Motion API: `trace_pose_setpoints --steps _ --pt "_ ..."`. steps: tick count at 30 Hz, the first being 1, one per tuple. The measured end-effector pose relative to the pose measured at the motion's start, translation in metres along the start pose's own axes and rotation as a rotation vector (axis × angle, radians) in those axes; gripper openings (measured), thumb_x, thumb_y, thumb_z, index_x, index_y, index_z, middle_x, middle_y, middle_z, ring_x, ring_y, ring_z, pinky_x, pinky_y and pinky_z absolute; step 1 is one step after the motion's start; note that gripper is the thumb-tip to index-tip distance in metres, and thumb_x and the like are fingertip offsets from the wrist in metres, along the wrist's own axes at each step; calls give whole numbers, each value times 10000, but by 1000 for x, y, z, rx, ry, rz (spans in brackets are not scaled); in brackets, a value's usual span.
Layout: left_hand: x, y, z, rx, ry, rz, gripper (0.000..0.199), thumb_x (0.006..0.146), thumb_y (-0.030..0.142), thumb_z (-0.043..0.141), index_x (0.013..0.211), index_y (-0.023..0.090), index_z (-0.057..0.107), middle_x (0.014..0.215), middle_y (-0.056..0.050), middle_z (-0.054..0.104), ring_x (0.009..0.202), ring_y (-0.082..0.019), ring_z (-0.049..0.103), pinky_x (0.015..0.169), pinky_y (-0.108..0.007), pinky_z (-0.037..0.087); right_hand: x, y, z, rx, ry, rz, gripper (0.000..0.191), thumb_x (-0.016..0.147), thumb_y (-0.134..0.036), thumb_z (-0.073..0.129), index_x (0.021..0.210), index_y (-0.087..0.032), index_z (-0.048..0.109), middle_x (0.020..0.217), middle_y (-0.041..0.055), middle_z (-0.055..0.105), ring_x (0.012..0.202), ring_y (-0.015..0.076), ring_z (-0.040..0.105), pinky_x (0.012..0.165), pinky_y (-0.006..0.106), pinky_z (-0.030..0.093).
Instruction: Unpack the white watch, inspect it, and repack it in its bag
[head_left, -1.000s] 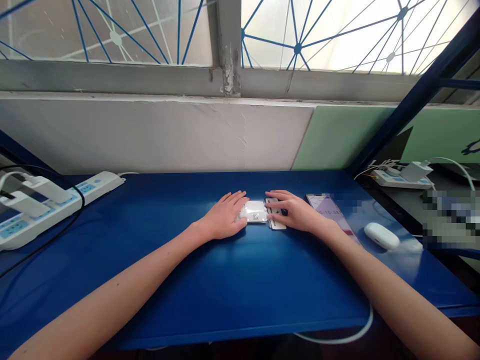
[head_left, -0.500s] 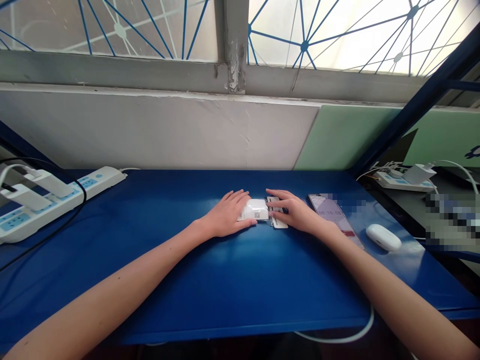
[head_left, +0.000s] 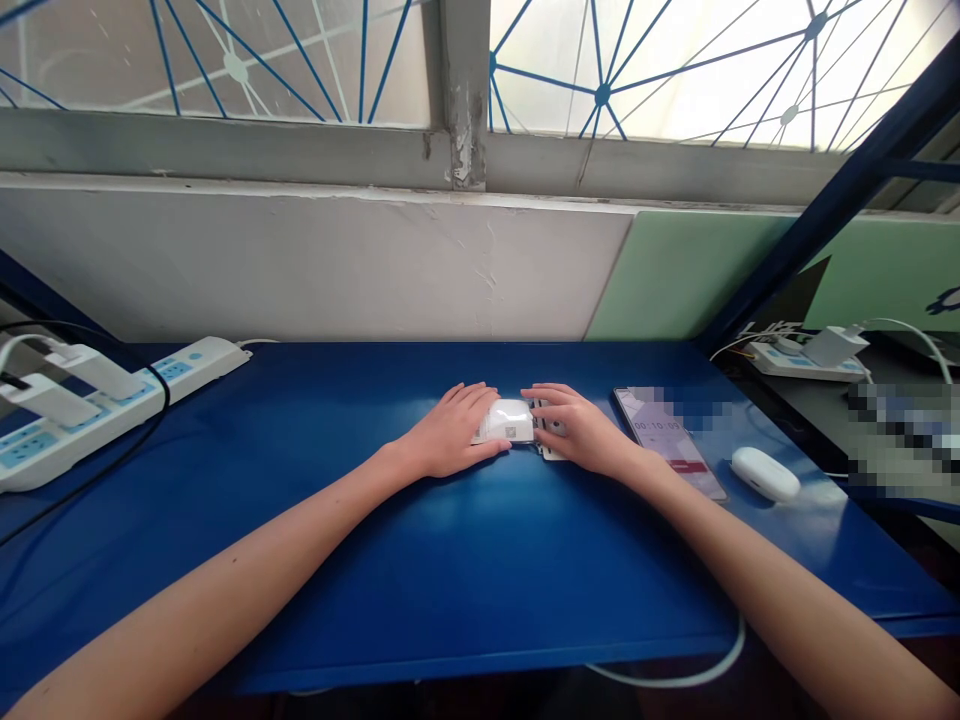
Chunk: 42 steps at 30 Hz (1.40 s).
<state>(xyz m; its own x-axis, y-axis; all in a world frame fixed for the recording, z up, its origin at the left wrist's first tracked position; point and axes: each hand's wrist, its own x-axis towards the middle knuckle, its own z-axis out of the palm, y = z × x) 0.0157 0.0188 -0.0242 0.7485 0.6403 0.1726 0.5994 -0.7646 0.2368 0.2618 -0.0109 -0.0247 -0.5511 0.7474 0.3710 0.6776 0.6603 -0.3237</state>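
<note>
Near the middle of the blue desk lies a small white packet (head_left: 511,421) with a printed square code and a shiny clear wrapper. My left hand (head_left: 459,432) rests flat over its left end, fingers stretched out and the thumb along its near edge. Just right of the packet is a white card-like piece (head_left: 555,455) with dark marks, mostly hidden under my right hand (head_left: 581,428). The fingers of my right hand are spread over this piece, their tips at the packet's right end.
A phone (head_left: 667,440) showing a timer lies right of my right hand, with a white earbud case (head_left: 765,474) beyond it. At the left, a power strip (head_left: 176,372) holds white plugs, with a black cable (head_left: 112,465) across it. A slanted blue bar (head_left: 810,225) stands at the right.
My right hand has shifted slightly left and covers more of the card-like piece, its fingertips closer to the packet. My left hand stays on the packet.
</note>
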Motion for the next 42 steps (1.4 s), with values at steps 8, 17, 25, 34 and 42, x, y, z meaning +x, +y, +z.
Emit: trace_pose_setpoints --steps 8,17,25,34,42 --pt "1 2 0 7 -13 -10 666 919 620 398 1391 151 384 1435 -150 446 1362 -311 353 1132 -464 225 2 -2 -9 -57 -6 -62 123 853 -234 616 898 -199 725 1238 92 658 1241 308 522 995 499 477" --pt "1 3 -1 24 -14 -20 666 917 606 410 1388 136 379 1438 -162 441 1365 -308 350 1132 -463 230 3 -1 -14 31 -10 -50 162 856 -252 617 959 -206 734 1209 93 676 1224 289 538 988 458 493" --pt "1 2 1 14 0 -21 646 916 582 431 1382 137 389 1431 -158 448 1360 -304 361 1133 -461 237 2 2 -15 87 -8 -46 203 877 -274 600 1035 -224 716 1253 89 651 1248 280 524 1001 460 488" --pt "1 3 -1 14 -8 -23 647 909 589 439 1370 135 401 1426 -156 454 1353 -304 367 1135 -462 230 0 5 -27 52 -38 -68 212 878 -284 600 1042 -216 716 1279 95 632 1243 280 527 1013 456 482" --pt "1 2 0 21 -14 -26 664 908 594 434 1384 134 384 1431 -157 446 1362 -301 354 1131 -462 238 -1 4 -42 43 -117 35 184 861 -272 597 965 -226 742 1266 85 638 1134 284 616 958 424 523"
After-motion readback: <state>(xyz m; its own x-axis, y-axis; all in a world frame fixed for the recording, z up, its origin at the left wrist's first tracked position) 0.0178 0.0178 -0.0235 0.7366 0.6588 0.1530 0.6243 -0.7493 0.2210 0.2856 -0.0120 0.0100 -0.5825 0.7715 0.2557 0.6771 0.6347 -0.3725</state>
